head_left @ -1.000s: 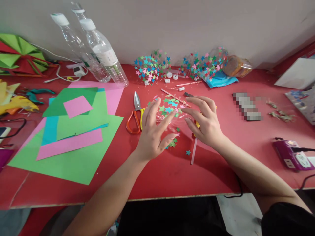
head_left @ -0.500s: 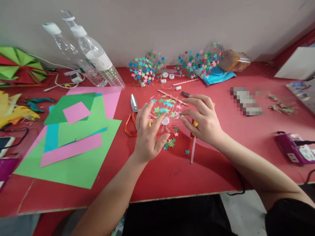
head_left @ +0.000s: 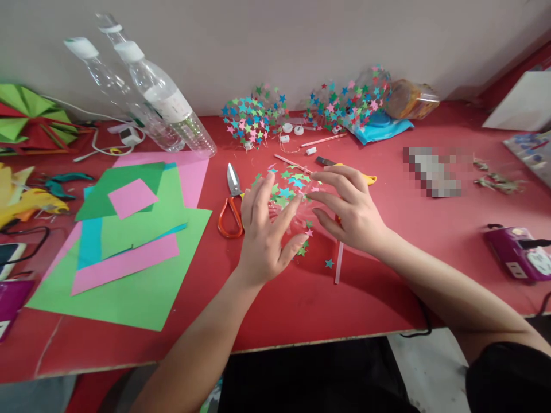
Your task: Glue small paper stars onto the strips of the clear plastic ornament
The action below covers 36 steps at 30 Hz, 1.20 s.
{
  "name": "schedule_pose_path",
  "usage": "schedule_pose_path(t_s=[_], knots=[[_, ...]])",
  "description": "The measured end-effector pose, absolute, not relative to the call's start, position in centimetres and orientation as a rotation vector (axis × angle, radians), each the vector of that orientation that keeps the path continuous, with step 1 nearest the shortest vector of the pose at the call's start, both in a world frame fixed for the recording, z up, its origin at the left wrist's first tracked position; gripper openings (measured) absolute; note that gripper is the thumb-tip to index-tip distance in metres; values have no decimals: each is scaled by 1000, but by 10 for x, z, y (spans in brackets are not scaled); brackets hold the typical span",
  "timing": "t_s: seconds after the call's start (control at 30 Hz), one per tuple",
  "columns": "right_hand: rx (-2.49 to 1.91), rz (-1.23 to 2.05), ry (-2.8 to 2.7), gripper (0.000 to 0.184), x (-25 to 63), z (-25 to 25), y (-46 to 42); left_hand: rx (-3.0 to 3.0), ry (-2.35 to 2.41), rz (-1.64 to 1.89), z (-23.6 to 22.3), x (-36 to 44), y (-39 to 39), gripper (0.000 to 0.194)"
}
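Between my two hands lies a clear plastic piece dotted with green, blue and pink paper stars [head_left: 284, 192]; its outline is hard to make out. My left hand [head_left: 269, 232] is over its left side, fingers apart, with the index fingertip near its middle. On the other side, my right hand [head_left: 353, 209] has its fingers spread and curved, the fingertips at the piece's right edge. Whether the fingertips press on it I cannot tell. Red-handled scissors [head_left: 231, 215] lie left of my left hand. A clear glue stick [head_left: 339, 264] pokes out below my right hand, near a loose blue star [head_left: 329, 263].
Star-covered clear balls [head_left: 247, 120] stand at the wall, right of plastic bottles [head_left: 170, 106]. Coloured paper sheets [head_left: 129, 298] lie on the left near a yellow glue gun [head_left: 38, 198]. A purple power adapter [head_left: 514, 252] sits at the right on the red table [head_left: 279, 321].
My left hand has moved slightly right, its index finger now over the piece's middle, hiding the round clear centre. My right hand has shifted a little left; more yellow handle shows behind it.
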State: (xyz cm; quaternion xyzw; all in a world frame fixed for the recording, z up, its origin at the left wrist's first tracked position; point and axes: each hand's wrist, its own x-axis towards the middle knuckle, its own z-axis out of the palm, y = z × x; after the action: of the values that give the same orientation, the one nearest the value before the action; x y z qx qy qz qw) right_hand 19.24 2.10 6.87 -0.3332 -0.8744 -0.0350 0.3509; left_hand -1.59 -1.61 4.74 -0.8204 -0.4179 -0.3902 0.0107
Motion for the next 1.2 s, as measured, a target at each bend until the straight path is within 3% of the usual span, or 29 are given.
schedule_pose_path(t_s=[0.8, 1.03, 1.2], knots=[[-878, -105, -2311, 19, 192, 64, 22, -2473, -1379, -1208, 48, -17, -16, 52], [-848, -91, -2289, 15, 190, 65, 20, -2417, -1356, -1267, 52, -19, -20, 38], [-819, -65, -2277, 24, 188, 65, 19, -2430, -1164, -1275, 51, -15, -18, 30]])
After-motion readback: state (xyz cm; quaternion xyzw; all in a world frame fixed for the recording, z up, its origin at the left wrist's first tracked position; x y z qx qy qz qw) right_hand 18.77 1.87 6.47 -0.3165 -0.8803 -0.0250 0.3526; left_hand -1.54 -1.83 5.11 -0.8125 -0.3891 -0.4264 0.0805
